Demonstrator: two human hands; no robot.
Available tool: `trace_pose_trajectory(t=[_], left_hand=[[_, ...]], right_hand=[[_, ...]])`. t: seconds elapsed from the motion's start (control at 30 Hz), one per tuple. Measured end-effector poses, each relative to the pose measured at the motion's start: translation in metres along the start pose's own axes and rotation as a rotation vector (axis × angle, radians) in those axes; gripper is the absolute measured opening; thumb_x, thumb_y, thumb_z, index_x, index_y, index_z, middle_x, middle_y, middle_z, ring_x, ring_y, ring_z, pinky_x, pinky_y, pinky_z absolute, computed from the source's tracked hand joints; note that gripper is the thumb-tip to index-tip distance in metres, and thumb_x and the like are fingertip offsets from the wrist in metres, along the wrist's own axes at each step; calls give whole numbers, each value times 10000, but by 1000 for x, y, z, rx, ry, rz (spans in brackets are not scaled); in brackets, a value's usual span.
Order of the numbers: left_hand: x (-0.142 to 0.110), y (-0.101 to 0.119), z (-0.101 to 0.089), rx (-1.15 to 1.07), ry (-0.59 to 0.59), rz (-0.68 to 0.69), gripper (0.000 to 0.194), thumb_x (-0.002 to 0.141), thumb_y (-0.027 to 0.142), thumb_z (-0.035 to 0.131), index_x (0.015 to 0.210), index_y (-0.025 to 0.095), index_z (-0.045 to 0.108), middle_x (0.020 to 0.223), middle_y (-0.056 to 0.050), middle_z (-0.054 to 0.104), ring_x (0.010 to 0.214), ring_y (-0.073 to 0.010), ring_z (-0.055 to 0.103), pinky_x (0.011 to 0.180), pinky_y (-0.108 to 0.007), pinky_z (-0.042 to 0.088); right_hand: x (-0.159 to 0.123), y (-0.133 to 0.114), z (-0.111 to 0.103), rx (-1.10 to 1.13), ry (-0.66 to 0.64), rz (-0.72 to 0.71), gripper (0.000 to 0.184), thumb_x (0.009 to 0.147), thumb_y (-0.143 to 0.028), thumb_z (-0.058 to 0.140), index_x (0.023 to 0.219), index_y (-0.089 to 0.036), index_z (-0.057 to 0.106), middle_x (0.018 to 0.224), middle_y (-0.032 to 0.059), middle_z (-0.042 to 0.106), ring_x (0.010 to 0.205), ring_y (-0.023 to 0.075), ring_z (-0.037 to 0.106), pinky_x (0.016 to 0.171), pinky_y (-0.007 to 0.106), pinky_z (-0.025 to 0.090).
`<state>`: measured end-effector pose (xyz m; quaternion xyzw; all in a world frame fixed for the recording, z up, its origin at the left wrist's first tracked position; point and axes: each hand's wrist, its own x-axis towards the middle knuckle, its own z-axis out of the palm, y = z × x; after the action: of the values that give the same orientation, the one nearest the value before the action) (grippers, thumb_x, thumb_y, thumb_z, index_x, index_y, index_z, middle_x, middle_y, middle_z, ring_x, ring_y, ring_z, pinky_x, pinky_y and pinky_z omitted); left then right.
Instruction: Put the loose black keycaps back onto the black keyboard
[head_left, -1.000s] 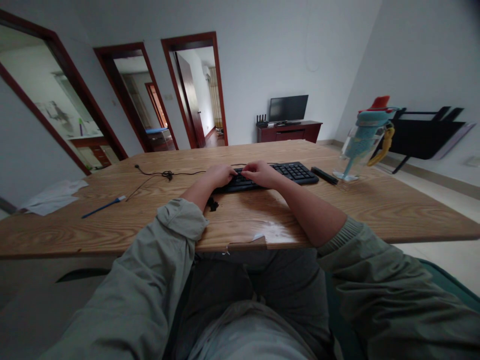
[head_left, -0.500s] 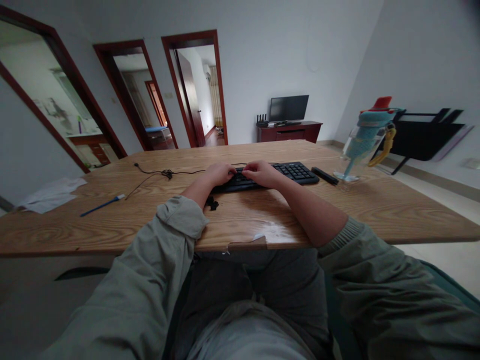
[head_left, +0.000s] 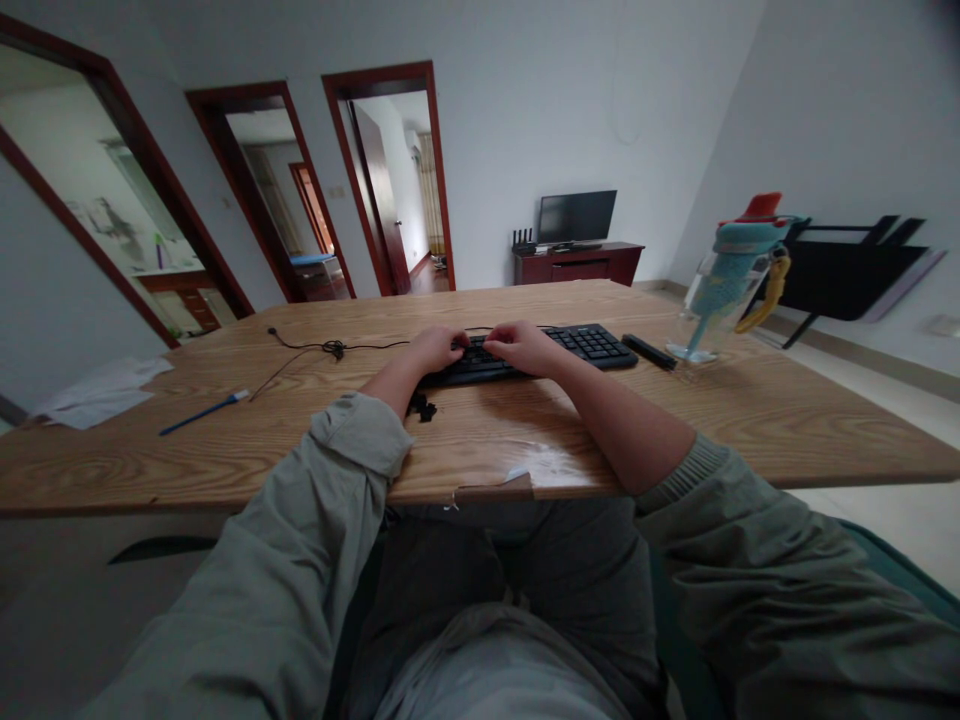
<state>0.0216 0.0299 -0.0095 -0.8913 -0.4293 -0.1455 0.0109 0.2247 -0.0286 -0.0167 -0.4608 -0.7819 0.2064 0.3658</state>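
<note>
A black keyboard [head_left: 592, 343] lies across the middle of the wooden table [head_left: 750, 412]. My left hand [head_left: 435, 350] rests on its left part and my right hand [head_left: 525, 347] on its middle, knuckles up. On both hands the fingers curve down onto the keys and hold nothing. The hands almost meet and cover the keys beneath them. Both forearms lie on the tabletop, with grey-green sleeves pushed back. The keyboard's number pad at the right end is uncovered.
A black remote [head_left: 649, 350] and a teal bottle [head_left: 724, 280] stand right of the keyboard. A thin cable [head_left: 330, 348], a blue pen [head_left: 199, 411] and white paper [head_left: 101, 390] lie to the left. A small black object [head_left: 422, 407] sits by my left wrist.
My hands stay on the keyboard with only slight finger shifts. The view has wobbled a little.
</note>
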Motion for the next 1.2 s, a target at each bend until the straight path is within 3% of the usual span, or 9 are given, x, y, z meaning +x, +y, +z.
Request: trace_pose_trajectory(t=[0.6,0.7,0.93,1.2], left_hand=[[1,18,-12,233,-81,41,283,806,240,529,968,226,760,882,-71,737,743,-191,633,694,-273,448],[-1,19,-12,236,-105,42,292,788,219,534,967,234,764,892,-64,739,765,-193,638,717,-272,449],[-7,14,-10,207,-127,-11,434,796,202,521,1189,287,684,1091,-49,720,906,-218,650,775,-280,453],[7,20,-2,269,-152,-76,341,732,185,618,1039,243,754,951,-113,729,877,-269,655,828,-341,450]], right_hand=[[0,2,1,-2,-23,-18,292,788,-358,526,801,-110,680,603,-11,537,578,105,418,546,249,300],[-1,1,0,-24,-32,-8,308,788,-373,526,797,-111,687,591,-13,531,572,106,412,544,253,293],[1,4,-2,-43,-24,-20,326,791,-382,523,815,-112,705,603,-5,546,585,113,430,557,257,311],[-2,3,-1,-56,-29,-3,338,791,-406,519,791,-114,688,576,-10,510,561,113,405,539,261,298]])
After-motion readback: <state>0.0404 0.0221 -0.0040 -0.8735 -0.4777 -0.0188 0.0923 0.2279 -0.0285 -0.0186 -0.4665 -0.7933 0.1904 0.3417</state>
